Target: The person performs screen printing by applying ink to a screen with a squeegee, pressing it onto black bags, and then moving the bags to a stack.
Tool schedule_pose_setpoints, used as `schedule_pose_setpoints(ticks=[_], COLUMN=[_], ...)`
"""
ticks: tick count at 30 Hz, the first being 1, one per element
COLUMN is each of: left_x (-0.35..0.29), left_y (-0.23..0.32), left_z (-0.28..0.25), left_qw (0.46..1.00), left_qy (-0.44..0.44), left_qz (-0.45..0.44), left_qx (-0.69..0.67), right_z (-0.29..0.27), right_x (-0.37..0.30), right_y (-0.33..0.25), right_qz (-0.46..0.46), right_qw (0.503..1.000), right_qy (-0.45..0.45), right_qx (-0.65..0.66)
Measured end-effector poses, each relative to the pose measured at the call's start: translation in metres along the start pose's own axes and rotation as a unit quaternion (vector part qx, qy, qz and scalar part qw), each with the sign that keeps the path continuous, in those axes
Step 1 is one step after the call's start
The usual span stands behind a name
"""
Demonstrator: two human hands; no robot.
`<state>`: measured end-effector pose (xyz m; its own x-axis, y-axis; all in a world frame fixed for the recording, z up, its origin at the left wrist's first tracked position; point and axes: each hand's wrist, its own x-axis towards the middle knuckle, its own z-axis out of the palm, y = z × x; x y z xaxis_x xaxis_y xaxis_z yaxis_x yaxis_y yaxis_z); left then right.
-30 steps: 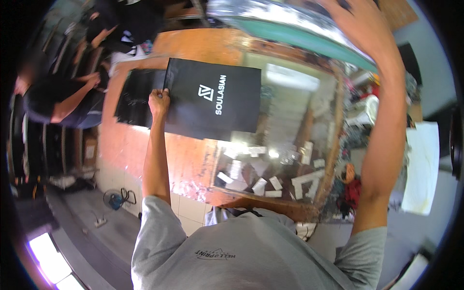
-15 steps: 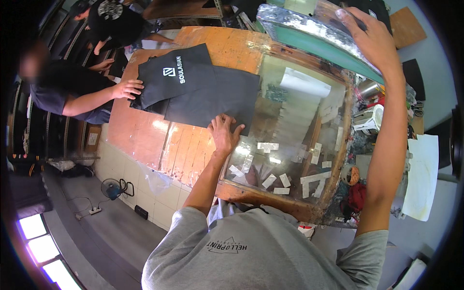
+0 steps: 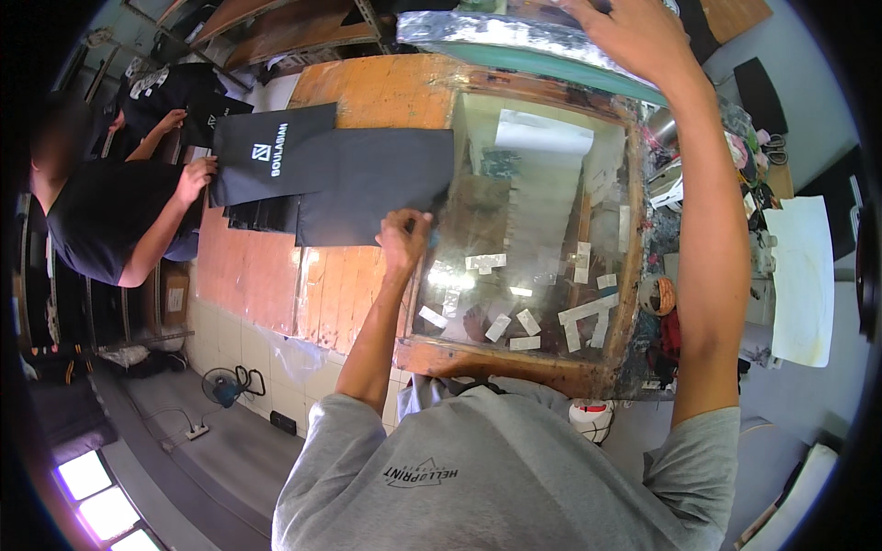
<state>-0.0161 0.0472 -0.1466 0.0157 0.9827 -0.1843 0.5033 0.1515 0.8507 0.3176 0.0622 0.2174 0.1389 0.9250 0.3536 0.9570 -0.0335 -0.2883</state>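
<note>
Left hand (image 3: 402, 237) pinching plain black bag's (image 3: 372, 188) lower edge at centre frame, right hand (image 3: 634, 37) gripping raised printing screen frame (image 3: 514, 41) at top, fingers curled

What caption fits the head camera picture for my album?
Left hand pinches a black sheet at the glass table; right hand holds up a screen frame.

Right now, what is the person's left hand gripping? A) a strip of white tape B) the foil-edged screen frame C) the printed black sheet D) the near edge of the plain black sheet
D: the left hand pinches the near edge of the plain black sheet; the right hand holds the foil-edged screen frame.
</note>
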Motion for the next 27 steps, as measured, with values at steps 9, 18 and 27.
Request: schedule_pose_setpoints(ticks=[9,18,27], left_x=[-0.025,-0.057,-0.069], left_y=[0.037,0.077,0.081], left_z=[0.083,0.204,0.204], left_qw=[0.907,0.822,0.837], left_qy=[-0.078,-0.201,-0.201], left_qz=[0.266,0.423,0.391], left_qx=[0.316,0.324,0.326], right_z=[0.016,0.003,-0.002], right_x=[0.014,0.019,0.003], right_y=[0.020,-0.002,0.041], right_qz=[-0.043,0.071,-0.105], right_qw=[0.998,0.971,0.994], right_qy=[0.044,-0.143,-0.033], right_qx=[-0.027,-0.179,-0.025])
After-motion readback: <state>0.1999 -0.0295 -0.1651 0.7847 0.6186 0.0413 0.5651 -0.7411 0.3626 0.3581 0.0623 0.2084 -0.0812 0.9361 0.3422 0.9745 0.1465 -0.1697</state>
